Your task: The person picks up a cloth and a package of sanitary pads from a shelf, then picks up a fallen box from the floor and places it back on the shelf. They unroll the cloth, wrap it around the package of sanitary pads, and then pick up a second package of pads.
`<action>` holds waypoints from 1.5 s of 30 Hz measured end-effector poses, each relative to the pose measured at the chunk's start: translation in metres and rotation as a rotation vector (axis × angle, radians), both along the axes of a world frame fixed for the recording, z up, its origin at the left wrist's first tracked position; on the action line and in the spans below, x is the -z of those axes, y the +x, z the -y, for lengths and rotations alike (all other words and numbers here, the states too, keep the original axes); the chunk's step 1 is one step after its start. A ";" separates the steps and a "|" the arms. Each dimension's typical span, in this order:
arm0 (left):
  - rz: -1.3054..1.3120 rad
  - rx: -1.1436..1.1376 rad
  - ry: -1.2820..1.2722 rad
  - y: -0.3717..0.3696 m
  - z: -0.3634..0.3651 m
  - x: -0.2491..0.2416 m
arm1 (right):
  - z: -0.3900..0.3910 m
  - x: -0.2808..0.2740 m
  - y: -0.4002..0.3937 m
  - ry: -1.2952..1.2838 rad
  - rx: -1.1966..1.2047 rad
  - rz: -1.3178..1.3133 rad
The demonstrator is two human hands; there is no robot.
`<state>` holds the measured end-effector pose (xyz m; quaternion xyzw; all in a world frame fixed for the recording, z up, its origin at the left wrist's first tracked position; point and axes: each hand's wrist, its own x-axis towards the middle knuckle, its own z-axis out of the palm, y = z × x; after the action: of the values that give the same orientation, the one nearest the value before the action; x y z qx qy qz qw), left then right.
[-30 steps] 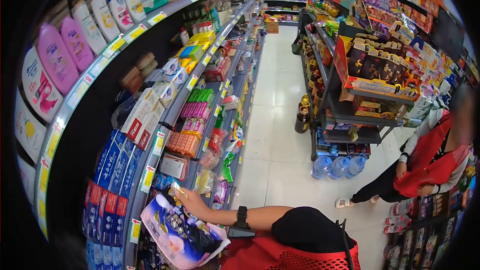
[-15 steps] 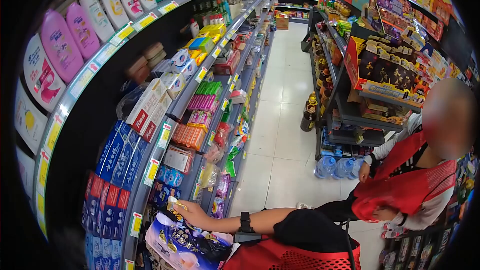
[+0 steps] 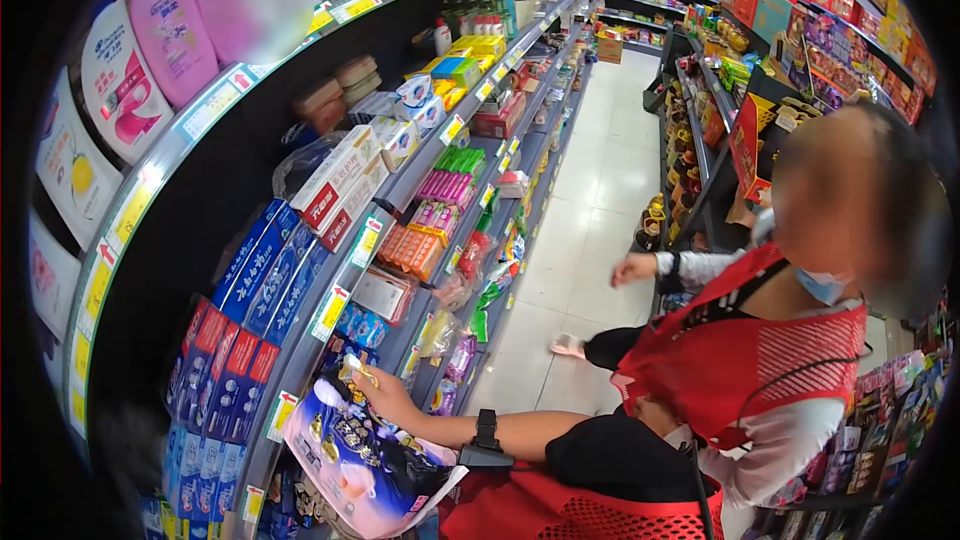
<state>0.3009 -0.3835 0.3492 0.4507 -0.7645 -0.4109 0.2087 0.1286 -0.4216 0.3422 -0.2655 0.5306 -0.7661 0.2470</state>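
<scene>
Down at the front edge of the low shelf (image 3: pixel 300 365), the right hand (image 3: pixel 385 395) pinches a small yellow-and-white packet (image 3: pixel 355 370), fingers closed on it, just beside the blue toothpaste boxes (image 3: pixel 270 270). Directly under that hand sits a large printed bag (image 3: pixel 355 460), touching the shelf front. Left hand not visible. Nearby, a co-worker in a red vest (image 3: pixel 745 360) crouches in the aisle, one hand (image 3: pixel 633 268) extended.
</scene>
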 end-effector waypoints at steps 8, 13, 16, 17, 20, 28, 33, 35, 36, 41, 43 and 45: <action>-0.020 -0.087 0.011 0.024 0.002 -0.004 | -0.004 -0.010 0.004 0.100 -0.043 0.057; -0.038 -0.148 0.039 0.046 -0.008 -0.004 | -0.007 -0.002 0.013 0.084 -0.116 0.025; -0.066 -0.179 0.058 0.059 -0.013 -0.003 | -0.015 -0.009 0.017 0.139 -0.195 0.055; -0.079 -0.191 0.058 0.064 -0.015 -0.001 | -0.024 -0.020 0.017 0.177 -0.232 0.072; -0.120 -0.213 0.069 0.076 -0.018 0.000 | -0.025 -0.011 0.035 0.161 -0.217 0.023; -0.250 -0.251 0.094 0.102 -0.021 -0.006 | -0.045 -0.016 0.036 0.289 -0.542 -0.083; -0.326 -0.248 0.171 0.114 -0.040 -0.005 | -0.063 -0.058 -0.004 0.359 -1.104 0.012; -0.349 -0.252 0.205 0.117 -0.048 -0.002 | -0.060 -0.065 -0.007 0.255 -1.143 -0.003; -0.351 -0.253 0.218 0.118 -0.053 0.000 | -0.059 -0.071 -0.005 0.173 -1.089 -0.061; -0.385 -0.276 0.257 0.122 -0.068 0.005 | -0.054 -0.091 0.025 -0.086 -1.308 -0.214; -0.399 -0.280 0.261 0.124 -0.072 0.005 | -0.054 -0.086 0.031 -0.015 -1.370 0.002; -0.419 -0.281 0.271 0.125 -0.076 0.006 | -0.053 -0.077 0.035 -0.001 -1.400 0.132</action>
<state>0.4256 -0.3076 0.3431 0.4814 -0.5729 -0.5604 0.3549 0.1636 -0.3685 0.4194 -0.4979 0.2185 -0.4418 0.7136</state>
